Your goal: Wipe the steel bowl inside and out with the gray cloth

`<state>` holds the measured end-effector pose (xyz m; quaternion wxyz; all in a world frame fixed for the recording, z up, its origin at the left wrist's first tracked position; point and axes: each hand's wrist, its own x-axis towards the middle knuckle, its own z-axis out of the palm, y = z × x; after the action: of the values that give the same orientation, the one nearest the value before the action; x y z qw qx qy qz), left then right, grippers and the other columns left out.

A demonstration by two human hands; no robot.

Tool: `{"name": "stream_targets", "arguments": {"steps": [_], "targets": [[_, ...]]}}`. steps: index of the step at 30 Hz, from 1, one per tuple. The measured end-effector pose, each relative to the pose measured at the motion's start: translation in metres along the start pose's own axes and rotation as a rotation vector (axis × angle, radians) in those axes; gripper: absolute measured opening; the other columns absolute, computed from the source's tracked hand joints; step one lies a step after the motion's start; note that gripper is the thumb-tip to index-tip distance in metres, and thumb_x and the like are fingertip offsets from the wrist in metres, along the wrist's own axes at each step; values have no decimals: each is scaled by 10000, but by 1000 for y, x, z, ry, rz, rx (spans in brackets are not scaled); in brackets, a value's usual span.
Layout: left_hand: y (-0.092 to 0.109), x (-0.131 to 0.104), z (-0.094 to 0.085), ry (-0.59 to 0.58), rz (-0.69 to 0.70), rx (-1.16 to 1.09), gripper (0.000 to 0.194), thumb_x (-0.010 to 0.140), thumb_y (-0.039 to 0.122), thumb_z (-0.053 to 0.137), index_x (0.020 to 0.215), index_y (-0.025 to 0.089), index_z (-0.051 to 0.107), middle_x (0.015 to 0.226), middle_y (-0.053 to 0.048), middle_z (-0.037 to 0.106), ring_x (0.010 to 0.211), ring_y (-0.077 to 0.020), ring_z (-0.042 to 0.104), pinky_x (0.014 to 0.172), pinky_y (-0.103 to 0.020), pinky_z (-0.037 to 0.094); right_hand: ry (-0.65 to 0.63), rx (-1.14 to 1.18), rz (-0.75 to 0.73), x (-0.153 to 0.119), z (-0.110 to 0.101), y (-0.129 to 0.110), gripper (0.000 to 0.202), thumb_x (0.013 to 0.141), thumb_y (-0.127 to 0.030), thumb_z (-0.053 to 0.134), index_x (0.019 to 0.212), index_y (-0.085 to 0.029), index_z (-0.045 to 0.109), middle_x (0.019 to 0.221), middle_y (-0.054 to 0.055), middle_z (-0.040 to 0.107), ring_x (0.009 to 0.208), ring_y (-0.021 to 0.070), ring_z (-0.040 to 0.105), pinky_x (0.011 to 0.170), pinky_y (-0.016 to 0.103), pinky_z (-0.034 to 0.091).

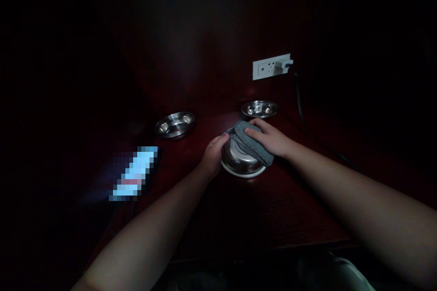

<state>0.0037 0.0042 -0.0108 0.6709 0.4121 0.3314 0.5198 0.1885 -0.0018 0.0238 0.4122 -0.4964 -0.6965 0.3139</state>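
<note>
Between my hands is a shiny metal bowl [239, 160], its rounded side toward me and its pale rim low in view. My left hand [214, 154] grips the bowl's left side, thumb near the top edge. My right hand [269, 137] is closed on a folded grey-green cloth [251, 143], which lies against the bowl's upper right side. The fingers under the cloth are partly hidden. Just beyond my right hand stands another metal bowl [259, 109]. Farther left are stacked metal bowls [175, 126].
A lit, pixelated screen [134, 175] sits at the left of the dark red table [259, 213]. On the back panel is a white wall socket [271, 67] with a plug in it. A dark cable [300, 104] runs down toward the right. The surroundings are very dark.
</note>
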Motion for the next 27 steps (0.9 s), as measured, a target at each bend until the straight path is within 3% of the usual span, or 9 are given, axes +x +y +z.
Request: {"name": "stream_targets", "arguments": {"steps": [27], "targets": [[2,-2,3,8,-12,-4,323,698,404,690,861,126,668,812,-75,698,782,-201,637,827,-360,451,-4,21,-3,1,0,2,366,812,-543,539,948,-203,548,893,46,638,825,211,594,759,366,468]]}}
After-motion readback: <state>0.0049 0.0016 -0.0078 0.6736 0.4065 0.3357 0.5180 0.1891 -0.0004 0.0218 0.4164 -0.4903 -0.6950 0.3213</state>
